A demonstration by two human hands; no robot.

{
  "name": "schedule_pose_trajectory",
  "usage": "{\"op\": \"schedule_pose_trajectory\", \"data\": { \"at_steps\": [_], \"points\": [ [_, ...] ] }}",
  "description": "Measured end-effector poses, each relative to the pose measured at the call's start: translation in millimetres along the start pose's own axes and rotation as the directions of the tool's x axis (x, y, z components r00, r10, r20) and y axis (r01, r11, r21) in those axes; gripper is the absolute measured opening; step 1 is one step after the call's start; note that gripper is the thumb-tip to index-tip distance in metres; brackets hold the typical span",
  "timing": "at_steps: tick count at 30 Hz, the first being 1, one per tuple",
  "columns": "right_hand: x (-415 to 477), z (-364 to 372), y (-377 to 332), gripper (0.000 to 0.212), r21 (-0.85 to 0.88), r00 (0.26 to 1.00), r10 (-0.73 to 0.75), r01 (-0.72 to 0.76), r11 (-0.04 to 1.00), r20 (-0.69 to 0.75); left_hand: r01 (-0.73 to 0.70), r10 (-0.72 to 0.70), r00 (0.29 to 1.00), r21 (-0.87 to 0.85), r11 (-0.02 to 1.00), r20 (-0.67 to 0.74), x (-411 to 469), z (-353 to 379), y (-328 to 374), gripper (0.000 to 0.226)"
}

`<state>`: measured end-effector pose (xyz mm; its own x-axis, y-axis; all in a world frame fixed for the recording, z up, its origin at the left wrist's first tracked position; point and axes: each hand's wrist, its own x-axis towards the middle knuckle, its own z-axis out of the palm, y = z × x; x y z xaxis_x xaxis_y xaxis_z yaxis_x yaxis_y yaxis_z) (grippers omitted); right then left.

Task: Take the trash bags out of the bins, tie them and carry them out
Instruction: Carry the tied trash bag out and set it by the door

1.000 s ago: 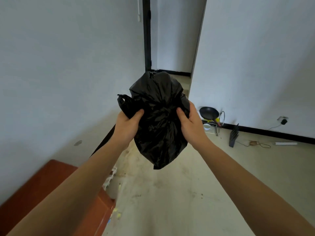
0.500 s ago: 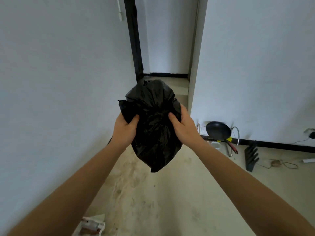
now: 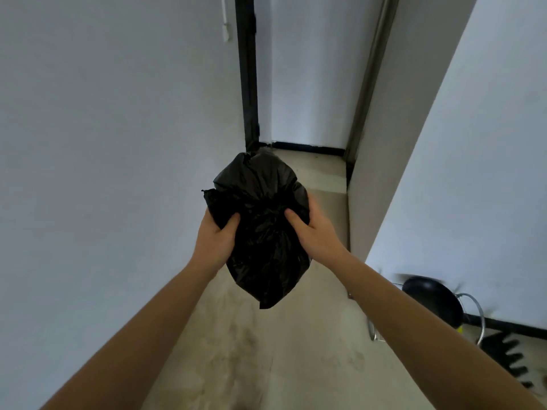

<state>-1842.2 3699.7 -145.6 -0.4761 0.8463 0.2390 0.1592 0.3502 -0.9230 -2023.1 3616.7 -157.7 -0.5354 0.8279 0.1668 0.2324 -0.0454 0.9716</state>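
White walls either side, stained pale floor [image 3: 266, 356], narrow doorway [image 3: 305, 84] with a dark frame straight ahead. Black trash bag [image 3: 263, 241] is held in the air between both hands, in front of the doorway and clear of the floor. Left hand [image 3: 214, 242] grips a bunched fold at the bag's left edge, thumb dug into the plastic. Right hand [image 3: 315, 235] clasps the right side, thumb on the front, fingers hidden behind. Bag is out of its bin; no bin in view. Plastic gathers toward the middle, but a finished knot cannot be made out. Carrying out looks like what remains. Long axis runs near vertical: rounded bulk up toward the doorway, tapered corner pointing down at the floor. Blurred black pan [image 3: 429, 297] sits low right.
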Motion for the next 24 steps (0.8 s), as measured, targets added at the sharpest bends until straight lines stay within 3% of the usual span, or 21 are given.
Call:
{"op": "schedule_pose_trajectory", "data": {
  "at_steps": [5, 8, 10, 13, 15, 19, 24],
  "points": [
    [123.2, 3.0, 21.0, 0.046, -0.035, 0.999, 0.008, -0.009, 0.999, -0.032, -0.027, 0.026, 0.998, 0.013, 1.0, 0.058, 140.8, 12.7, -14.2, 0.054],
    [185.1, -6.2, 46.4, 0.079, -0.093, 0.999, 0.05, -0.05, 0.994, -0.001, -0.081, 0.077, 0.987, 0.021, 0.996, 0.139, 210.4, 33.5, -21.1, 0.079],
    [230.4, -12.0, 72.6, 0.096, -0.147, 0.998, 0.063, -0.06, 0.987, 0.012, -0.175, 0.156, 0.973, 0.101, 0.979, 0.169, 258.9, 49.1, -39.3, 0.079],
    [303.2, -21.6, 123.0, 0.086, -0.243, 1.0, -0.015, 0.016, 0.97, 0.007, -0.262, 0.214, 0.952, 0.223, 0.939, 0.221, 339.9, 76.5, -72.5, 0.063],
    [355.7, -30.2, 158.8, 0.076, -0.308, 0.999, -0.042, 0.038, 0.951, -0.007, -0.272, 0.226, 0.958, 0.297, 0.915, 0.179, 390.6, 99.9, -88.1, 0.057],
    [469.1, -55.3, 219.1, 0.057, -0.372, 0.994, -0.069, 0.034, 0.928, -0.081, -0.37, 0.3, 0.929, 0.503, 0.781, 0.217, 501.8, 151.0, -105.8, 0.046],
    [611.4, -87.3, 261.1, 0.035, -0.476, 0.993, -0.098, 0.057, 0.878, -0.063, -0.398, 0.327, 0.916, 0.631, 0.666, 0.232, 637.4, 194.6, -107.0, 0.031]
  ]
}}
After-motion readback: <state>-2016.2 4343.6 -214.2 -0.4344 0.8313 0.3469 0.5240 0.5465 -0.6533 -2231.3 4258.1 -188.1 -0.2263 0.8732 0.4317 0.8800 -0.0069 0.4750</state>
